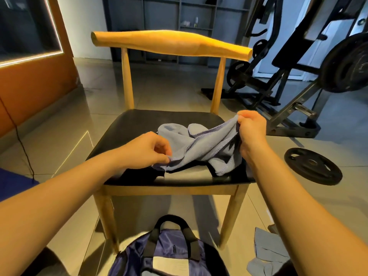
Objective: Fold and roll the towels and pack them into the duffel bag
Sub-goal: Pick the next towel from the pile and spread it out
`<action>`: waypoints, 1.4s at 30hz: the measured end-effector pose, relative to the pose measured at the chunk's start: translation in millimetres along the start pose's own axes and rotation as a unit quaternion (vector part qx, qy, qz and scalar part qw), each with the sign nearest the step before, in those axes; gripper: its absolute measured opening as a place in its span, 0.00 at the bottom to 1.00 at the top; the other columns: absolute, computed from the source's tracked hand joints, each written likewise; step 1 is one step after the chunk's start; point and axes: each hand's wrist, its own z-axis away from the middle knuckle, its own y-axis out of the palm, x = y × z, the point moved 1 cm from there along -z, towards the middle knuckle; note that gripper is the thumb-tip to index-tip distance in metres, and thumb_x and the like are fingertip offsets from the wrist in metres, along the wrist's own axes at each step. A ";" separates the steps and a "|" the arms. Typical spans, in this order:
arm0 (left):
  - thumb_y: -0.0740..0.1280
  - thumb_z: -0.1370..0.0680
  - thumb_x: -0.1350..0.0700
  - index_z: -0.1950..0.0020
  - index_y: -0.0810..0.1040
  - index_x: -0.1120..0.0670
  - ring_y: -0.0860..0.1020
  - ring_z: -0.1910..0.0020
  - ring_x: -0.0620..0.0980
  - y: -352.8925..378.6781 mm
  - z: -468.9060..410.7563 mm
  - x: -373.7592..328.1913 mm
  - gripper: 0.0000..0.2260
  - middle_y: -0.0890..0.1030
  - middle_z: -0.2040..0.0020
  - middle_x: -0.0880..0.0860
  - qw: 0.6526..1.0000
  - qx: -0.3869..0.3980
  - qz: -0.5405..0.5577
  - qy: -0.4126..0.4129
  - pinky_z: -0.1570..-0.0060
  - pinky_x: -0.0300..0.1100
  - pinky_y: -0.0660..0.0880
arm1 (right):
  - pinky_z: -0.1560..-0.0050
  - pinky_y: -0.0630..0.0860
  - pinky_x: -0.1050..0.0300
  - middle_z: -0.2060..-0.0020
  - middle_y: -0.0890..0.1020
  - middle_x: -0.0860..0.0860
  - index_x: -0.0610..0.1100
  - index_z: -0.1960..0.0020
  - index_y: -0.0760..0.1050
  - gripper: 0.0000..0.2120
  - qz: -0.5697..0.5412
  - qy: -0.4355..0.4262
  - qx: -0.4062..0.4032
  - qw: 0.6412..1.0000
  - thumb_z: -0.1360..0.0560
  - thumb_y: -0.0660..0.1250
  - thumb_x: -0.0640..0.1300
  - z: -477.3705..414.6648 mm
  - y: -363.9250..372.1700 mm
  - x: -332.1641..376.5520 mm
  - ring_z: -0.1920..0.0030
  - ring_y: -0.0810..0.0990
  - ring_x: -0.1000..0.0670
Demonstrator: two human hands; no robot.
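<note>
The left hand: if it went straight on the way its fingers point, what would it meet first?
Most likely the towel itself: the left hand already pinches its near corner, fingers pointing right across the chair seat. Beyond the cloth is the right hand; depth is unclear.

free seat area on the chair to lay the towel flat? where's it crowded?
Bare: the black seat behind the left hand, up to the backrest posts, and the front strip along the seat's edge. Crowded: centre and right, where the blue towel bunches between both hands, the right hand lifting a corner. A dark cloth lies front-left.
</note>
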 end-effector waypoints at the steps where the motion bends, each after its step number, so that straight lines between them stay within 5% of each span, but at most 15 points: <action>1: 0.74 0.23 0.58 0.56 0.85 0.53 0.83 0.61 0.50 -5.2 -1.1 4.1 0.02 0.86 0.61 0.51 0.999 -0.016 0.037 -0.010 0.55 0.42 0.79 | 0.62 0.72 0.59 0.61 0.78 0.49 0.44 0.52 0.80 0.13 0.030 -0.012 0.010 0.999 0.23 0.60 0.32 -2.7 3.8 1.3 0.62 0.74 0.51; 7: 0.69 0.20 0.62 0.52 0.79 0.49 0.78 0.65 0.47 -9.0 -14.3 24.3 0.07 0.83 0.62 0.56 0.984 -0.145 0.101 -0.034 0.57 0.45 0.76 | 0.57 0.72 0.55 0.58 0.80 0.46 0.40 0.53 0.82 0.11 0.239 -0.021 0.122 0.963 0.22 0.61 0.34 -22.8 46.3 5.7 0.57 0.77 0.47; 10: 0.67 0.19 0.59 0.51 0.74 0.48 0.76 0.67 0.49 -5.5 -18.3 23.7 0.06 0.81 0.63 0.56 0.982 -0.174 0.064 -0.023 0.62 0.43 0.74 | 0.63 0.67 0.54 0.69 0.72 0.46 0.38 0.60 0.76 0.08 0.356 -0.024 0.216 0.909 0.23 0.65 0.41 -33.9 75.1 3.5 0.66 0.70 0.46; 13: 0.67 0.20 0.59 0.54 0.77 0.47 0.79 0.63 0.50 -4.1 -20.4 23.5 0.07 0.82 0.63 0.51 0.985 -0.168 0.044 -0.021 0.59 0.46 0.78 | 0.68 0.67 0.56 0.70 0.72 0.47 0.38 0.54 0.78 0.12 0.448 -0.015 0.262 0.854 0.23 0.69 0.48 -43.6 100.2 0.4 0.70 0.70 0.48; 17: 0.71 0.21 0.53 0.54 0.82 0.49 0.83 0.59 0.49 -1.2 -23.4 23.8 0.03 0.85 0.60 0.50 0.984 -0.158 0.063 -0.058 0.52 0.50 0.82 | 0.68 0.70 0.56 0.63 0.76 0.47 0.41 0.54 0.72 0.14 0.517 -0.005 0.247 0.819 0.23 0.71 0.51 -59.5 117.3 -12.0 0.65 0.75 0.48; 20: 0.78 0.28 0.46 0.54 0.82 0.50 0.79 0.63 0.47 -2.7 -22.0 20.0 0.11 0.82 0.62 0.49 0.985 -0.134 0.078 -0.081 0.61 0.43 0.76 | 0.61 0.74 0.52 0.60 0.77 0.47 0.41 0.50 0.74 0.19 0.541 0.000 0.229 0.809 0.26 0.74 0.55 -67.6 125.6 -23.8 0.58 0.78 0.45; 22: 0.80 0.31 0.46 0.52 0.81 0.49 0.76 0.65 0.45 -4.5 -21.2 20.0 0.14 0.80 0.61 0.49 0.986 -0.119 0.064 -0.095 0.64 0.40 0.72 | 0.60 0.73 0.51 0.61 0.76 0.48 0.43 0.55 0.72 0.19 0.564 -0.010 0.214 0.798 0.27 0.74 0.57 -68.3 128.9 -29.5 0.59 0.77 0.45; 25: 0.80 0.32 0.54 0.52 0.79 0.50 0.80 0.64 0.50 -7.5 -22.7 23.0 0.13 0.83 0.60 0.53 0.985 -0.124 0.070 -0.100 0.57 0.49 0.80 | 0.66 0.70 0.54 0.61 0.78 0.49 0.45 0.58 0.72 0.14 0.587 -0.021 0.200 0.785 0.26 0.71 0.54 -69.6 132.0 -36.6 0.63 0.76 0.48; 30: 0.82 0.33 0.54 0.52 0.81 0.51 0.82 0.62 0.50 -12.5 -22.6 24.9 0.15 0.85 0.60 0.53 0.986 -0.088 0.094 -0.102 0.54 0.49 0.81 | 0.61 0.72 0.52 0.59 0.78 0.48 0.44 0.57 0.73 0.08 0.606 -0.008 0.212 0.767 0.25 0.68 0.48 -68.0 135.2 -37.2 0.55 0.79 0.43; 34: 0.83 0.36 0.49 0.52 0.82 0.48 0.80 0.62 0.47 -10.5 -17.7 24.1 0.17 0.83 0.60 0.49 0.993 -0.051 0.051 -0.092 0.59 0.44 0.79 | 0.61 0.72 0.53 0.60 0.77 0.46 0.42 0.59 0.71 0.09 0.568 -0.014 0.219 0.793 0.22 0.67 0.44 -73.4 126.0 -37.1 0.58 0.77 0.44; 38: 0.82 0.33 0.54 0.54 0.83 0.48 0.81 0.63 0.45 -16.4 -15.5 23.0 0.12 0.84 0.61 0.49 0.994 -0.073 0.033 -0.075 0.56 0.47 0.83 | 0.66 0.74 0.59 0.66 0.80 0.39 0.41 0.66 0.75 0.15 0.334 0.012 0.252 0.908 0.22 0.72 0.43 -75.8 108.1 -29.8 0.62 0.77 0.47; 42: 0.78 0.28 0.59 0.53 0.84 0.49 0.83 0.61 0.43 -25.6 -12.5 19.6 0.08 0.86 0.60 0.49 0.991 -0.098 0.068 -0.054 0.53 0.43 0.82 | 0.68 0.73 0.64 0.72 0.77 0.50 0.43 0.63 0.77 0.11 0.214 0.006 0.293 0.932 0.22 0.71 0.40 -58.3 93.7 -3.8 0.70 0.73 0.53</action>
